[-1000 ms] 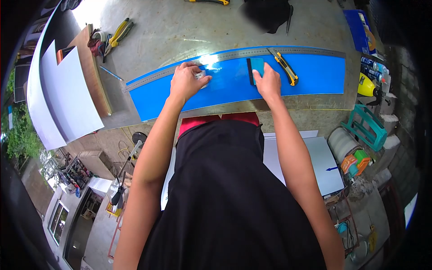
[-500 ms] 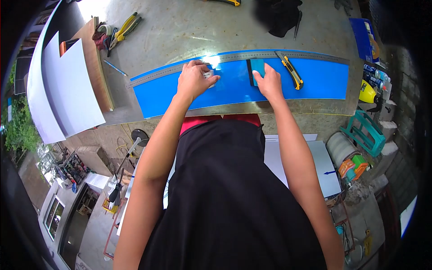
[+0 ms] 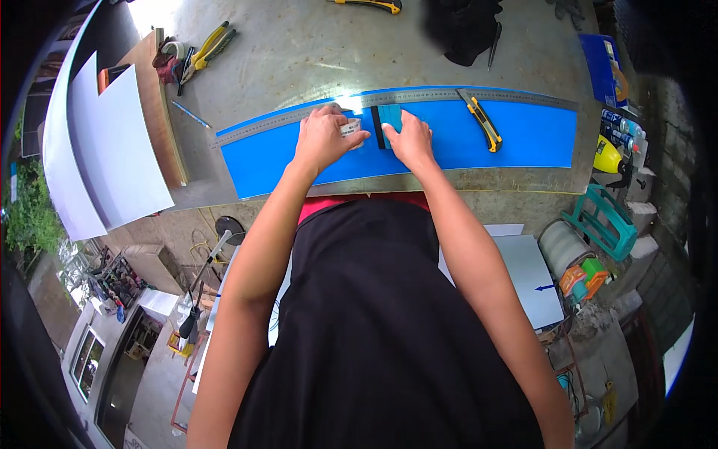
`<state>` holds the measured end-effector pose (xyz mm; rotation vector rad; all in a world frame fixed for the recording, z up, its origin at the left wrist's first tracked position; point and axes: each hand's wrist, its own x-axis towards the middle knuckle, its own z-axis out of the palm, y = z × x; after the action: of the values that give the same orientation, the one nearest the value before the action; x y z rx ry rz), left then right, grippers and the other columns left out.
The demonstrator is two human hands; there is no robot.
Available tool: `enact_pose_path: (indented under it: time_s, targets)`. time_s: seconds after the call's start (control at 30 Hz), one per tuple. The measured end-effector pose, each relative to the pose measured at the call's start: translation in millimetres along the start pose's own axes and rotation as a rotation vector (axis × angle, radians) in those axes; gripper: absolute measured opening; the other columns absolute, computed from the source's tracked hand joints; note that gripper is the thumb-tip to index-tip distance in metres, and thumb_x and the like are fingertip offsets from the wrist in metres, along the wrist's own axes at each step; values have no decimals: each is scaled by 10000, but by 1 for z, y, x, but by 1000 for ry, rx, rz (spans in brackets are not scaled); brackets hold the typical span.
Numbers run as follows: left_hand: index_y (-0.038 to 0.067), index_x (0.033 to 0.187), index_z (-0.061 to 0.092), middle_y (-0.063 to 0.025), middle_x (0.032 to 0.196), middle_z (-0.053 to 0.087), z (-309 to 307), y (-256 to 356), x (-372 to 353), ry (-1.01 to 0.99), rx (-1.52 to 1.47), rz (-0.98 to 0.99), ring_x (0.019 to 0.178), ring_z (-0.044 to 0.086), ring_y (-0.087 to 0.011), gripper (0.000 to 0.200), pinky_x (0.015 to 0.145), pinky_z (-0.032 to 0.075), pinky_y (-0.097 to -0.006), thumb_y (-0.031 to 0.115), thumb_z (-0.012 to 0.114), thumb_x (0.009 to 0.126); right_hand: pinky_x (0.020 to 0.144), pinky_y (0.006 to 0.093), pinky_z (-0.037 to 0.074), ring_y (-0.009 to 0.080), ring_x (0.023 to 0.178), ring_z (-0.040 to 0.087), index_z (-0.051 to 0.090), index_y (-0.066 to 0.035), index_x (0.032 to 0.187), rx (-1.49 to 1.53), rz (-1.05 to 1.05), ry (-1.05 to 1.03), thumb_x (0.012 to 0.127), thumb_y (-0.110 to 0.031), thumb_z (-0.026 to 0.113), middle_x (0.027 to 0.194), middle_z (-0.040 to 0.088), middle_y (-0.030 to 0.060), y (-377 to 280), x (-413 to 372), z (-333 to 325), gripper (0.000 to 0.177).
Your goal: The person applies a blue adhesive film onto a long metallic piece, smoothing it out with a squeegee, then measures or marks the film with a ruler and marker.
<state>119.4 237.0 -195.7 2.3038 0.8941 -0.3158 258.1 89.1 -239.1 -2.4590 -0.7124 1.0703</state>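
Observation:
A long blue panel [image 3: 493, 146] lies along the near edge of the workbench, a steel ruler [image 3: 441, 95] along its far side. My right hand [image 3: 413, 141] is closed on a teal squeegee [image 3: 391, 117] with a black edge, held against the blue surface. Beside it, my left hand [image 3: 323, 141] curls around a small white piece with print on it [image 3: 349, 128], whose kind I cannot make out. Farther right, a yellow and black utility knife [image 3: 485, 126] rests across the panel, its tip by the ruler.
Large white sheets [image 3: 120, 150] and a wooden board [image 3: 161, 112] stand at the left, near yellow-handled pliers [image 3: 207, 51] and a pencil [image 3: 191, 114]. At the back are another utility knife [image 3: 378, 4] and a black cloth [image 3: 464, 30]. Spray cans [image 3: 622, 123] stand at right.
My right hand has slid the squeegee leftward over the blue panel, closer to my left hand. The left hand has stayed nearly in place with the white piece.

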Motion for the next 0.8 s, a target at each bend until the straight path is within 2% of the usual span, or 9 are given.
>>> enact_pose_path:
  time_s: [0.03, 0.07, 0.13, 0.23, 0.3, 0.37, 0.43, 0.53, 0.8]
  targets:
    - [25, 944, 811, -172, 962, 740, -4, 0, 0, -49, 11, 9, 945, 699, -335, 532, 851, 549, -434, 525, 842, 767, 921, 558, 472, 445, 1035, 684, 657, -30, 1074, 1, -1, 1, 908, -276, 742, 1013, 741, 230, 0, 0, 0, 309]
    - [25, 944, 811, -172, 962, 740, -9, 0, 0, -48, 12, 9, 945, 699, -335, 532, 851, 549, -434, 525, 842, 767, 919, 556, 491, 453, 1042, 678, 658, -27, 1130, -8, 7, -8, 903, -285, 744, 1047, 736, 234, 1, 0, 0, 354]
    - [29, 855, 804, -177, 719, 699, -17, 0, 0, -175, -38, -115, 753, 692, -349, 517, 766, 542, -447, 535, 844, 761, 917, 553, 510, 461, 1050, 673, 659, -25, 1186, -14, 12, -18, 898, -294, 746, 1081, 731, 238, -1, 0, -1, 403]
    - [39, 794, 791, -173, 632, 667, -26, -6, -7, -118, 22, -97, 711, 678, -357, 513, 771, 536, -447, 547, 848, 752, 922, 555, 507, 459, 1051, 675, 658, -24, 1187, -34, 21, -16, 899, -295, 744, 1078, 732, 235, -3, 0, -1, 405]
    - [27, 789, 783, -177, 692, 689, -28, -8, -7, -137, 48, -113, 750, 682, -352, 515, 779, 537, -443, 536, 851, 755, 940, 546, 463, 445, 1047, 680, 654, -24, 1064, 6, 28, -12, 908, -279, 744, 1016, 740, 229, -2, -1, 0, 313]
    - [14, 785, 774, -181, 753, 711, -27, -10, -9, -157, 71, -132, 788, 687, -347, 518, 787, 539, -440, 525, 854, 758, 935, 553, 455, 439, 1052, 674, 657, -26, 1050, -4, 24, -12, 907, -287, 743, 1009, 741, 221, -1, -2, 2, 310]
    - [-3, 842, 785, -192, 908, 734, -21, -16, -9, -49, 16, -47, 897, 689, -329, 507, 822, 546, -429, 492, 859, 767, 930, 559, 447, 434, 1057, 669, 660, -29, 1037, -13, 15, -11, 907, -295, 742, 1002, 741, 214, -2, -2, 5, 307]
    - [-12, 911, 797, -194, 1033, 726, -14, -24, -11, -24, -78, -46, 980, 682, -317, 503, 845, 553, -426, 466, 866, 771, 927, 557, 420, 404, 1078, 651, 669, -39, 1012, -52, -16, -30, 909, -312, 737, 989, 740, 196, -8, -5, 9, 299]
    - [-15, 969, 799, -198, 1030, 729, -17, -26, -10, -79, -141, -59, 997, 685, -321, 531, 858, 552, -417, 471, 868, 766, 953, 522, 385, 358, 1087, 641, 709, -51, 1018, -73, 1, -13, 906, -327, 742, 988, 737, 193, -20, -7, 23, 300]
